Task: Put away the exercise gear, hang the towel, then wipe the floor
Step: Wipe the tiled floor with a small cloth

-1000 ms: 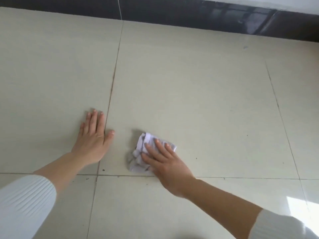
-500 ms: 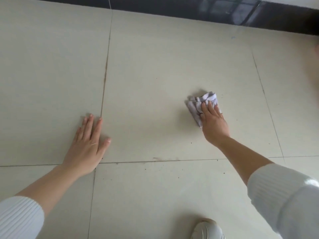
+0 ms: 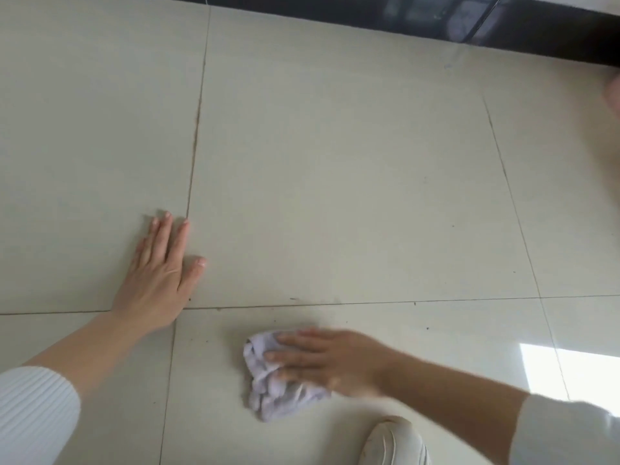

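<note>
A crumpled pale lilac cloth (image 3: 275,389) lies on the beige tiled floor (image 3: 335,179) near the bottom middle of the head view. My right hand (image 3: 330,360) presses down on its right part, fingers fairly straight and pointing left; the hand is blurred by motion. To the left, my left hand (image 3: 157,280) rests flat on the floor with straight fingers, beside a tile joint, holding nothing.
A white shoe (image 3: 396,443) shows at the bottom edge, just below my right forearm. A dark glossy skirting (image 3: 436,18) runs along the far edge of the floor. Small dark specks lie along the tile joints. A bright sun patch (image 3: 570,374) is at the right.
My right hand has swept the cloth from the far right middle tile back toward me and leftward. My left hand stays planted on the floor.
</note>
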Motion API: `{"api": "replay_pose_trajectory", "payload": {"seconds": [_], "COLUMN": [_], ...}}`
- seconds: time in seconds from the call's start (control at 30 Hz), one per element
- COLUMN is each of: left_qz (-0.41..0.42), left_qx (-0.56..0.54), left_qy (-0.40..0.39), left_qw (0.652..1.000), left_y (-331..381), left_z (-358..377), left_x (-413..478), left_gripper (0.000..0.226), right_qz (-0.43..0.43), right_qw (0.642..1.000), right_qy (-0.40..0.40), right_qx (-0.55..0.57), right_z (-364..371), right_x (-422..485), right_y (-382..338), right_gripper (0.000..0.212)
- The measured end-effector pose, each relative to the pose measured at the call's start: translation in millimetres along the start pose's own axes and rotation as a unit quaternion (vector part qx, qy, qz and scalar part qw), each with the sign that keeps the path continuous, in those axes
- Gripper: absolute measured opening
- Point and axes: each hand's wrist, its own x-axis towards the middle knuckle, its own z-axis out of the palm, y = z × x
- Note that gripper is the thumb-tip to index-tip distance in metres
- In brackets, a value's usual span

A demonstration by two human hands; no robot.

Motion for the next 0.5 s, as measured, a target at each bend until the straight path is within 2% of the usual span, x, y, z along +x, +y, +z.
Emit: {"api": "replay_pose_trajectory", "payload": {"seconds": [0.03,0.07,0.13,0.17,0.23,0.3,0.33,0.37,0.4,0.43,0.5], "left_qz": [-0.009,-0.03,-0.103,-0.137,-0.171,-0.166,-0.164,-0.165,-0.168,-0.171,-0.176], "left_qx": [0.003,0.005,0.003,0.004,0.011,0.006,0.0,-0.005,-0.01,-0.015,-0.019], "left_qy": [0.002,0.008,0.027,0.032,0.026,0.012,0.006,0.002,0.0,-0.002,-0.013], "left_qw": [1.0,0.999,0.994,0.99,0.985,0.986,0.986,0.986,0.986,0.985,0.984], "left_y": [-2.2,-5.6,-16.4,-23.0,-34.1,-38.7,-38.2,-37.5,-36.4,-35.9,-37.7], "left_z": [-1.2,-2.8,-6.7,-8.7,-11.0,-11.3,-11.8,-12.0,-13.0,-14.3,-16.0], "left_x": [-1.7,-3.9,-9.8,-12.4,-15.6,-15.9,-15.5,-15.3,-14.7,-13.9,-12.4], "left_gripper": [0.078,0.074,0.071,0.072,0.077,0.082,0.084,0.086,0.088,0.089,0.091], "right_qz": [0.004,0.045,0.205,0.303,0.505,0.618,0.636,0.635,0.618,0.583,0.471], "right_qw": [1.0,0.998,0.976,0.949,0.854,0.758,0.733,0.725,0.733,0.757,0.831], "right_qy": [0.004,0.016,0.051,0.084,0.121,0.136,0.159,0.181,0.199,0.216,0.234], "right_qx": [-0.03,-0.05,-0.047,-0.036,0.042,0.156,0.182,0.195,0.202,0.202,0.182], "right_z": [-3.6,-5.2,-17.2,-23.0,-34.6,-47.0,-48.5,-49.1,-47.9,-47.3,-41.9], "right_x": [-2.2,-3.3,-3.5,-4.2,-4.7,6.2,18.8,35.4,53.9,72.4,103.5], "right_y": [25.3,51.6,98.7,120.6,159.3,182.3,185.6,182.4,174.4,161.1,121.3], "right_gripper": [0.052,0.055,0.06,0.058,0.052,0.05,0.049,0.049,0.048,0.047,0.046]}}
